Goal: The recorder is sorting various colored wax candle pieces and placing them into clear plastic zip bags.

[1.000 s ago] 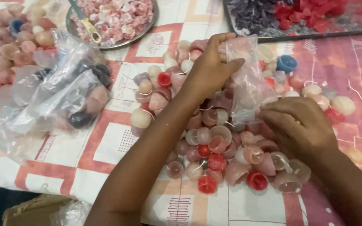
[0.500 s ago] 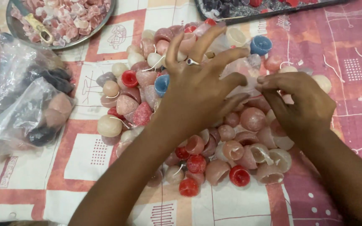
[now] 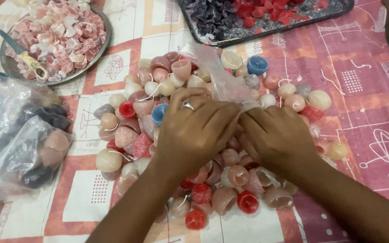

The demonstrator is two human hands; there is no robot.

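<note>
Head view, looking down, showed a thin, crumpled clear plastic bag lying over the far part of a heap of small dome-shaped wax candles with white wicks, in pink, cream, red and blue. The near end of the bag ran down between the two hands, which lay side by side on top of the heap, knuckles up and touching each other. The left hand, with a ring on one finger, had its fingers curled downward and bunched at the bag's near end; the right hand had its fingers curled the same way against that end. Whether either hand actually pinched the plastic could not be told, since the fingertips were hidden beneath the hands.

The heap rested on a patterned tablecloth in red, cream and pink. To the left of the heap lay filled clear plastic bags holding dark and pink candles. At the far left stood a round metal plate piled with pale pink wax pieces, with a yellow-handled knife resting on it. At the far edge stood a dark rectangular tray holding purple and red wax pieces.
</note>
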